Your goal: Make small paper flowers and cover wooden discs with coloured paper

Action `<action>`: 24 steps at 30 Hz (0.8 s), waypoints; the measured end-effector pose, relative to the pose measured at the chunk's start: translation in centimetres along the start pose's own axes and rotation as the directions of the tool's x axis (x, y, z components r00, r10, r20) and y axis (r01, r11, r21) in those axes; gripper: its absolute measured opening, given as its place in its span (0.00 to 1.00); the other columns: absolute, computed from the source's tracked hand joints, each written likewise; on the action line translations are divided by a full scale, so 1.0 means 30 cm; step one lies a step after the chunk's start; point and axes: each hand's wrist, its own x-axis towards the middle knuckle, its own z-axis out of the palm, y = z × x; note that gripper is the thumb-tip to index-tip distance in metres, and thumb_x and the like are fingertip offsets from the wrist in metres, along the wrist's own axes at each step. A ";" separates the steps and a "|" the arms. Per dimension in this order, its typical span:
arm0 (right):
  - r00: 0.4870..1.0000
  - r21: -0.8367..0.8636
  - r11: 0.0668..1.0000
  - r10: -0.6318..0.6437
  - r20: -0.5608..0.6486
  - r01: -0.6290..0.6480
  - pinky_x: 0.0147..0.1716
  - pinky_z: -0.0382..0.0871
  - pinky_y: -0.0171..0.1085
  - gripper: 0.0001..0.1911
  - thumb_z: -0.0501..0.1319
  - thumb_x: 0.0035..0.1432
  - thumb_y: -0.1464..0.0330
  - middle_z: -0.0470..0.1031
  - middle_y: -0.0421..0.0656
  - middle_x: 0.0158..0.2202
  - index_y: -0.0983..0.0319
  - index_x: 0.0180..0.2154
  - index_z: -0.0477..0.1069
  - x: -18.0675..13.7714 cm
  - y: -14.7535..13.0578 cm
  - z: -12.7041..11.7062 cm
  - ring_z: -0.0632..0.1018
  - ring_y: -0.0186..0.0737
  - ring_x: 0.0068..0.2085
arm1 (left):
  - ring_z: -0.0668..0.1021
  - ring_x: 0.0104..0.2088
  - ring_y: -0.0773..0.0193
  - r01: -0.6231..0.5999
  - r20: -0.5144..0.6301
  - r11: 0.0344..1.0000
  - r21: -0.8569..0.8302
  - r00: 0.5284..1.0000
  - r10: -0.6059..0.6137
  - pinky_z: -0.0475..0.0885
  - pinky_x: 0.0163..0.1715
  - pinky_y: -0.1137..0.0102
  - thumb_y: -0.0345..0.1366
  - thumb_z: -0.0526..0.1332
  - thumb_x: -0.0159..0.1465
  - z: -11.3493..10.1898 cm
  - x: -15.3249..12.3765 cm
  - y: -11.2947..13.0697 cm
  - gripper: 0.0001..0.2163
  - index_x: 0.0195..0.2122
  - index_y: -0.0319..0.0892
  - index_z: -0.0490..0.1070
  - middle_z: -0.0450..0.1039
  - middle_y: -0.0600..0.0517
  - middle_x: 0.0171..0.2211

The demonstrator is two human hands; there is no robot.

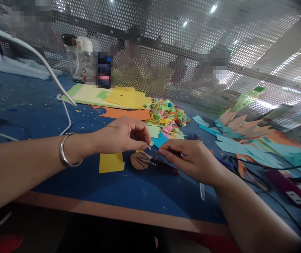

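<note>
The left hand (124, 135) and right hand (192, 158) each pinched one end of a thin blue strip (152, 147), just above the bench (129, 189) near its front edge. An uneven pull could have torn it or dropped it by the wooden disc (137, 161).
</note>
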 end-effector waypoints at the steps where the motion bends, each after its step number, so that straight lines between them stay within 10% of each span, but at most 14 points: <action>1: 1.000 0.003 1.000 0.003 0.006 -0.003 0.30 0.65 0.31 0.14 0.54 0.69 0.65 0.75 0.39 0.27 0.61 0.32 0.73 -0.001 0.000 -0.002 0.74 0.31 0.28 | 0.76 0.27 0.70 0.001 0.010 1.000 0.001 1.000 -0.001 0.69 0.29 0.75 0.32 0.66 0.56 -0.006 0.001 0.002 0.03 0.32 0.39 0.74 0.75 0.54 0.27; 14: 0.997 -0.027 0.999 0.048 0.055 -0.046 0.27 0.61 0.32 0.15 0.54 0.67 0.64 0.70 0.38 0.23 0.62 0.29 0.71 0.003 0.022 -0.016 0.68 0.31 0.25 | 0.74 0.23 0.70 0.199 0.006 0.975 -0.098 0.980 -0.200 0.68 0.26 0.74 0.28 0.66 0.54 -0.046 0.020 0.008 0.03 0.28 0.39 0.72 0.72 0.56 0.22; 24: 0.985 -0.255 0.965 0.103 0.137 -0.066 0.27 0.61 0.34 0.12 0.56 0.66 0.65 0.76 0.41 0.27 0.61 0.34 0.75 0.014 0.073 0.008 0.72 0.35 0.25 | 0.82 0.33 0.66 0.302 -0.035 0.806 -0.508 0.928 -0.370 0.76 0.37 0.68 0.24 0.68 0.55 -0.019 0.024 -0.028 0.09 0.36 0.36 0.73 0.78 0.49 0.31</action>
